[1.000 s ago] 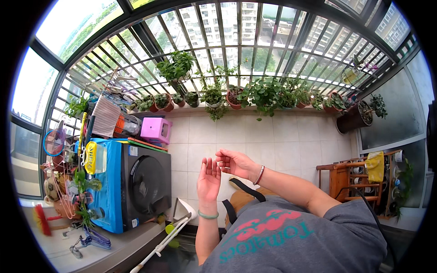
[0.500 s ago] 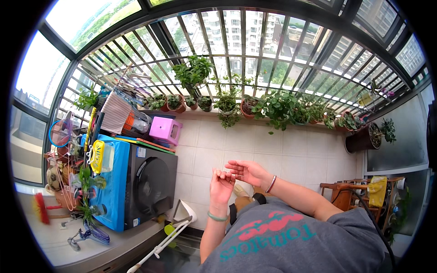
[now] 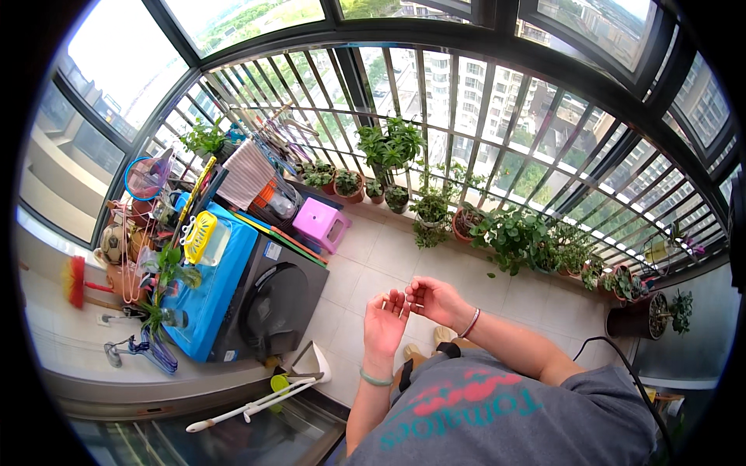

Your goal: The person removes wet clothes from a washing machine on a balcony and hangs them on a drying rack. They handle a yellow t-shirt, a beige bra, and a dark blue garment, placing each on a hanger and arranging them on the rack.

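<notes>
A dark grey fabric T-shirt with red and green print is seen nearest, and just beyond its hem both bare hands are held up over the floor. The left hand is turned palm up, half open with loosely bent fingers, and a pale green ring-shaped bangle is worn on its wrist. The right hand is cupped beside it, with a thin dark red and silvery bracelet worn behind; whether the fingertips of the two are touching cannot be told. Beneath them, pale square floor tiles are spread. To the left is placed a dark grey, round-doored washing machine, draped with a bright blue cover. Past it a pink plastic stool is set. Farther off, green potted plants are lined up along tall metal railings.
</notes>
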Motion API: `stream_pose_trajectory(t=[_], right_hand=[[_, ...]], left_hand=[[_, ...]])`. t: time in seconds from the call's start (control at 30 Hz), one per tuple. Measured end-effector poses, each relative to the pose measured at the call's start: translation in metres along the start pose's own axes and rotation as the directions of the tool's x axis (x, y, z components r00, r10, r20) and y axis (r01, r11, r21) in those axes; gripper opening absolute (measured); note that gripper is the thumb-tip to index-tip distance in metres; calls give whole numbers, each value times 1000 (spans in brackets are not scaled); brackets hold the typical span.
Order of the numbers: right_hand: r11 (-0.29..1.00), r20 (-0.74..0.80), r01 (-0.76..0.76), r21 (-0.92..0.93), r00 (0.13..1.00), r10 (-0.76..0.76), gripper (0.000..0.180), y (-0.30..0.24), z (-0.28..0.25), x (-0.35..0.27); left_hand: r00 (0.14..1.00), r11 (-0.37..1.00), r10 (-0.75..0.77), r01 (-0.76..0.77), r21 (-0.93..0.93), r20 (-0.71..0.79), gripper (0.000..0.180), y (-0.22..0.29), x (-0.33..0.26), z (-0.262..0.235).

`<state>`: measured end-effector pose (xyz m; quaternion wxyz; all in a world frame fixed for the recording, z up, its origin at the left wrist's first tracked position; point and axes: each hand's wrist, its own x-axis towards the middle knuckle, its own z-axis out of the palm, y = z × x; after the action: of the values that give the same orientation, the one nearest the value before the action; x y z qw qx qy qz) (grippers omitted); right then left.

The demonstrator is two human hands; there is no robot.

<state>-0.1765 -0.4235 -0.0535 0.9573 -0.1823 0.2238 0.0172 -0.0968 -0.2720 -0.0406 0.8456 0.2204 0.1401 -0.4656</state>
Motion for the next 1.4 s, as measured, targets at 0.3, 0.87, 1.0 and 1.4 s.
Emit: stream_pose_trajectory(t=[0.3,0.87,1.0,1.4], right_hand=[[925,45,168,-342,986,-162,44,-32,36,-9],[814,-134,547,-195,807,-575,61,-79,12,-91],[725,-287,673,-147,672,-682,56,-60,-22,-137],[581,-297,810,-84,536,-790,45,-66,-94,-237]], left_hand=[[974,968,189,-206,146,123,22,-10,27,17],[895,812,-181,-97,575,407,41,-76,65,109],[816,790,-421,117,602,395,39,-122,60,112],[742,709,-546,160,687,389,37,-242,37,134]])
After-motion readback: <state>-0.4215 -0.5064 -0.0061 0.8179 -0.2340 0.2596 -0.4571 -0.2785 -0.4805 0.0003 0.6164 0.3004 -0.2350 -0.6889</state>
